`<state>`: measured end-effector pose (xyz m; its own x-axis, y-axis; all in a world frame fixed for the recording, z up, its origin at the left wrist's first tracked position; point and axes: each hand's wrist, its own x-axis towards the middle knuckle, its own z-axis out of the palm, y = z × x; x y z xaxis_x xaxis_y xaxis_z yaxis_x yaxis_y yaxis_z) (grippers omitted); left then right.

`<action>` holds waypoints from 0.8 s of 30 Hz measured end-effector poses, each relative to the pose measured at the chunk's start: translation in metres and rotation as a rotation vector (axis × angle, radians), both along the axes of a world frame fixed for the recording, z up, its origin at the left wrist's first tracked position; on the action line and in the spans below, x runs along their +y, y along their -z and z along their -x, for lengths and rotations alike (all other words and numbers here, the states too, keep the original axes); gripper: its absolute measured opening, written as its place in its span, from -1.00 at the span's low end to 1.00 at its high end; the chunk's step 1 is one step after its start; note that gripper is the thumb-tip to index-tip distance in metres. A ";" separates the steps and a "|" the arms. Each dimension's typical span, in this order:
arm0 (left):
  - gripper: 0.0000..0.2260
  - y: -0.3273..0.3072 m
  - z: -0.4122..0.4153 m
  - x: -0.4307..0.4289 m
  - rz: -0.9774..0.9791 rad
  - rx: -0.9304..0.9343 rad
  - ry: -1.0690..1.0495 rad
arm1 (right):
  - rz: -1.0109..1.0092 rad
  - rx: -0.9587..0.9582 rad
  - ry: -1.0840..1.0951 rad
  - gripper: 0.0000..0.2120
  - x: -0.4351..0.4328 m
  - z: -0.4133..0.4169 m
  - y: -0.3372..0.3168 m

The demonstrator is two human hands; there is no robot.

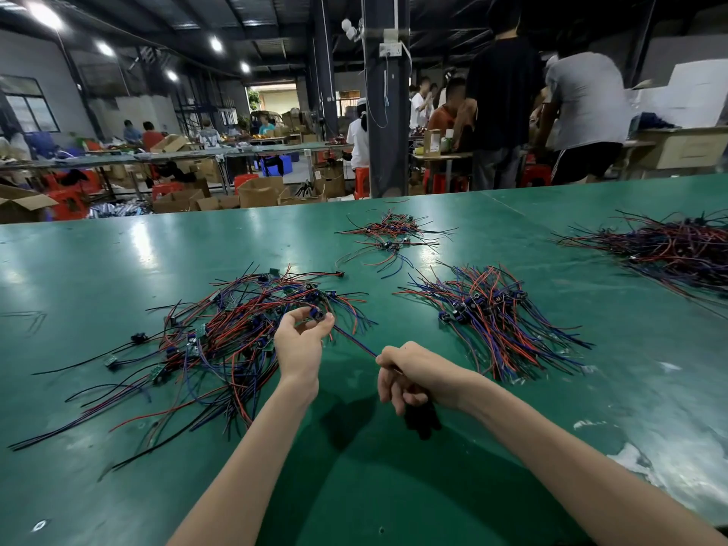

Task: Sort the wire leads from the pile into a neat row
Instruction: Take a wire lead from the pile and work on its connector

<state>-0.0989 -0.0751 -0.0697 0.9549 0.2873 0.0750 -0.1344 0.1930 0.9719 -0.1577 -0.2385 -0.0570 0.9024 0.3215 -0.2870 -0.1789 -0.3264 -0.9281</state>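
A loose tangled pile of red, blue and black wire leads [224,340] with small green boards lies left of centre on the green table [118,486]. My left hand [301,344] pinches the blue component end of one lead [354,340] at the pile's right edge. That lead's wires stretch taut down to my right hand [409,378], which grips their other end in curled fingers. To the right lies a tidier bundle of leads [488,317], its blue components grouped together.
A smaller heap of leads [390,234] lies farther back at centre, and a large dark pile [669,246] at the far right. White scuffs mark the table's right side. Beyond the far edge stand people, cardboard boxes, red stools and a dark pillar [384,96].
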 end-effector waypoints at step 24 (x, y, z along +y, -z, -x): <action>-0.81 0.002 0.011 -0.011 -0.040 0.130 0.440 | -0.081 -0.439 0.380 -0.77 -0.046 -0.019 -0.023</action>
<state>-0.1099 -0.0856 -0.0716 0.9876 -0.1485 -0.0502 0.0750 0.1664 0.9832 -0.1385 -0.2843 -0.0340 0.9876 -0.0425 0.1513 0.1370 -0.2394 -0.9612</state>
